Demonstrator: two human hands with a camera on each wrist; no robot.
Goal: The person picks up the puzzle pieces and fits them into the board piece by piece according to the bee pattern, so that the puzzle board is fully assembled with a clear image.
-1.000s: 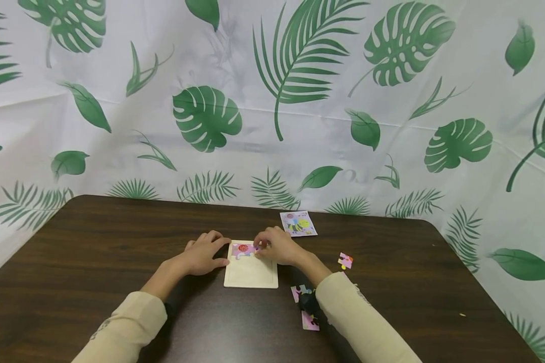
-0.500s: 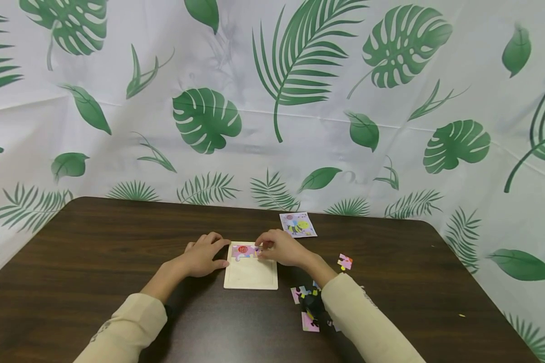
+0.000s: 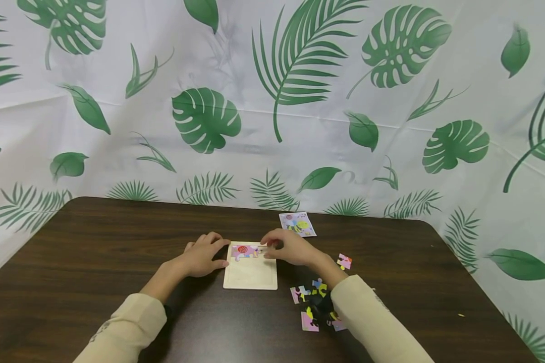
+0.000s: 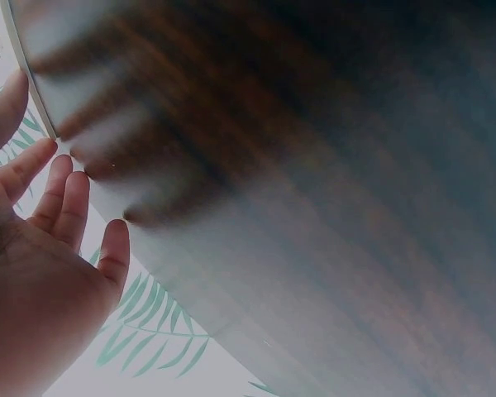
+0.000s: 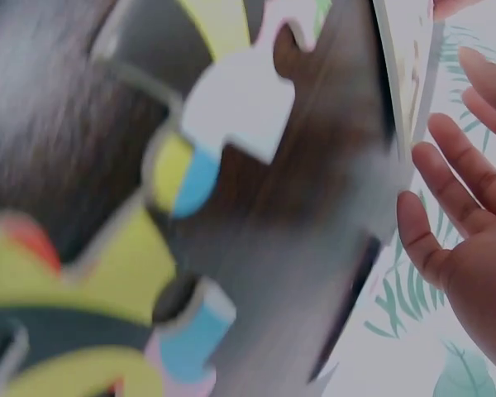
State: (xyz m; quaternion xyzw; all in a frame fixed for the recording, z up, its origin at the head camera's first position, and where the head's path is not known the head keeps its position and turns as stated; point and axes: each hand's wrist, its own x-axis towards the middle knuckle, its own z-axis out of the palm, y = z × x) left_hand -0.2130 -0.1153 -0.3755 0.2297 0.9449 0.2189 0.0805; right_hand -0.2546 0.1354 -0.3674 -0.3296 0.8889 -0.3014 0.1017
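Note:
A pale puzzle tray [image 3: 251,277] lies on the dark table, with joined pink puzzle pieces [image 3: 244,252] along its top left; one bears a red circle. My left hand [image 3: 204,256] rests at the tray's left side, index finger at the upper corner and thumb lower down, both touching the edge. Its fingers [image 4: 73,217] look extended in the left wrist view. My right hand [image 3: 292,247] hovers over the tray's upper right, thumb and index finger apart, with nothing seen between them. In the right wrist view, its fingers [image 5: 459,165] are loosely bent beside the tray's edge.
Loose puzzle pieces [image 3: 310,321] lie right of the tray, partly under my right forearm. Another loose piece [image 3: 344,261] sits farther right. A bee picture card [image 3: 297,224] lies behind the tray. A leaf-print cloth [image 3: 254,116] hangs behind the table.
My right hand has moved slightly right, away from the pink pieces, and its fingers have parted. More of the loose pieces shows beside the forearm. The left hand has stayed in place.

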